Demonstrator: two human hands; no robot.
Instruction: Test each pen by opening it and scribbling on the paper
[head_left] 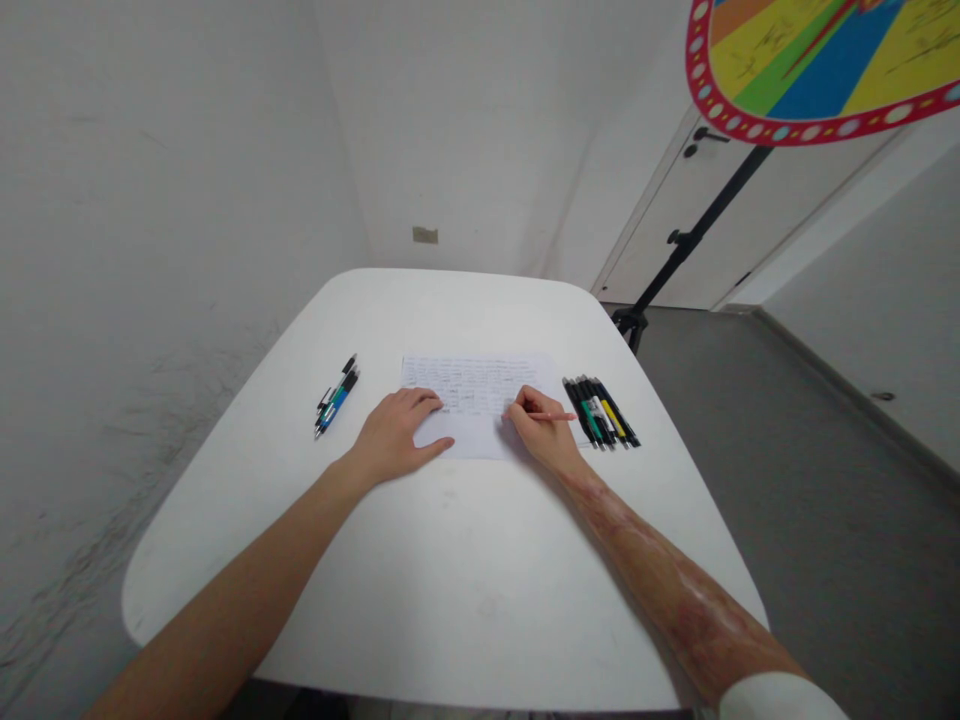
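A sheet of paper [480,437] lies on the white table [465,580], its upper part covered with lines of handwriting. My left hand [397,432] rests flat on the sheet's left edge, thumb and fingers spread apart. In my right hand [546,436] is a pinkish-red pen [556,416], gripped between thumb and fingers over the right half of the paper. The pen's tip is hidden behind my fingers, so contact with the paper cannot be made out. Just right of that hand lies a row of several pens [600,412], mostly black, with green, white and yellow parts.
A small group of pens [337,397], blue and black, lies on the table's left side. Walls [480,130] stand behind and to the left. At the right are a door [720,230] and a colourful wheel [810,70] on a black stand [694,236].
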